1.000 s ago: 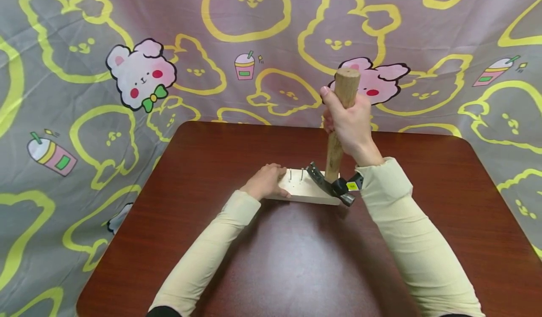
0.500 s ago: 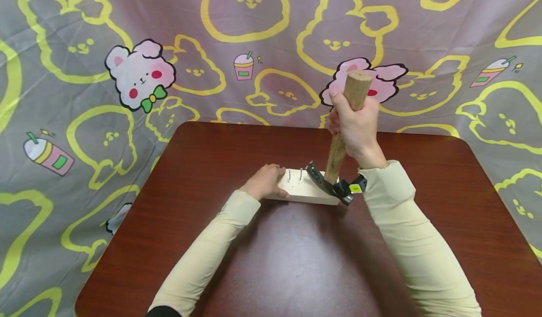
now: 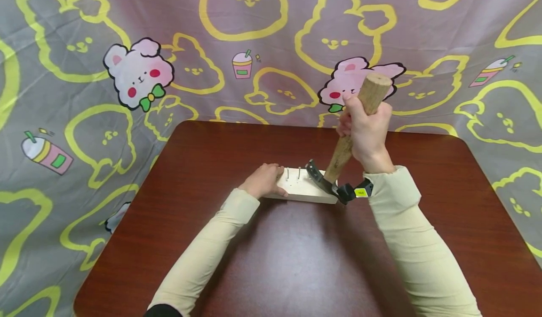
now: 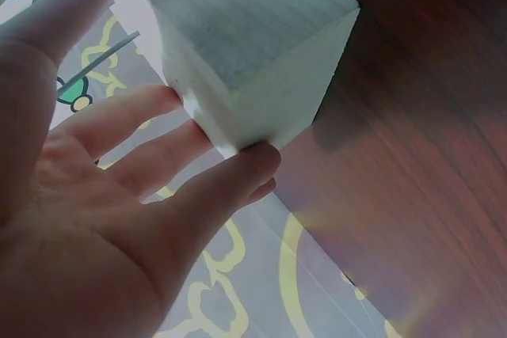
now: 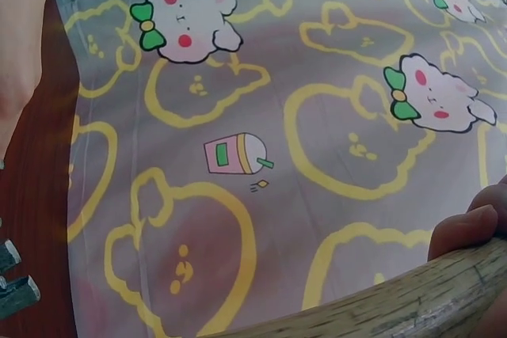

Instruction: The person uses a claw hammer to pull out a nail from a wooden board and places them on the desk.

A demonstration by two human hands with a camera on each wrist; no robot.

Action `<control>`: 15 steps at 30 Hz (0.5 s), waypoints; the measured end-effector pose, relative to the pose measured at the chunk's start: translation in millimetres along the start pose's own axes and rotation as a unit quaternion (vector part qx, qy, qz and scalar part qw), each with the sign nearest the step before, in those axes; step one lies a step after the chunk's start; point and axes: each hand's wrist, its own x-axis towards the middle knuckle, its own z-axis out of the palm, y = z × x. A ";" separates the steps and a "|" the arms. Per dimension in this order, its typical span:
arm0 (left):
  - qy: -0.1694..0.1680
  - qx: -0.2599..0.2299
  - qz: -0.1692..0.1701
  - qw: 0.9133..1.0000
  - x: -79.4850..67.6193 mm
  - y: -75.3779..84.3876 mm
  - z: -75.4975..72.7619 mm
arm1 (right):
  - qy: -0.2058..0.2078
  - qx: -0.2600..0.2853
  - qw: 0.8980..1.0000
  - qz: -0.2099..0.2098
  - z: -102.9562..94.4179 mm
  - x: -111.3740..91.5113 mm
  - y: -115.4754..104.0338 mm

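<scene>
My right hand (image 3: pixel 368 131) grips the wooden handle of a claw hammer (image 3: pixel 338 159). Its dark head sits over the right end of a pale wooden block (image 3: pixel 311 195), claw to the left, the handle leaning right. Left of the claw, two nails (image 3: pixel 299 173) stand upright in the block. My left hand (image 3: pixel 263 180) holds the block's left end, fingers on the far side and thumb on the near one. In the left wrist view, the thumb and fingers surround the end of the block (image 4: pixel 245 29). The right wrist view has the hammer handle (image 5: pixel 380 298) along the bottom.
A reddish-brown table (image 3: pixel 237 260) with rounded corners bears the block. Behind and beside it hangs a grey-pink curtain (image 3: pixel 271 30) with yellow bear outlines and rabbit faces. A black wrist camera (image 3: pixel 362 190) with a yellow label sits close to the hammer head.
My right hand has shifted right and slightly down, tilting the hammer handle further right. The hammer head rocks over the block's right end. My left hand keeps its hold on the block.
</scene>
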 end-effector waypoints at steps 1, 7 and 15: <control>0.002 0.004 0.003 1.000 0.1 -0.2 -0.3 | -0.001 0.002 1.000 0.000 0.1 0.0 0.1; 0.007 0.026 0.016 1.000 0.7 -1.2 -0.9 | -0.004 -0.004 1.000 -0.006 1.2 0.9 0.1; 0.008 0.030 0.020 0.999 -0.7 -0.4 -0.7 | 0.011 0.010 1.000 -0.003 -1.5 -1.1 -1.7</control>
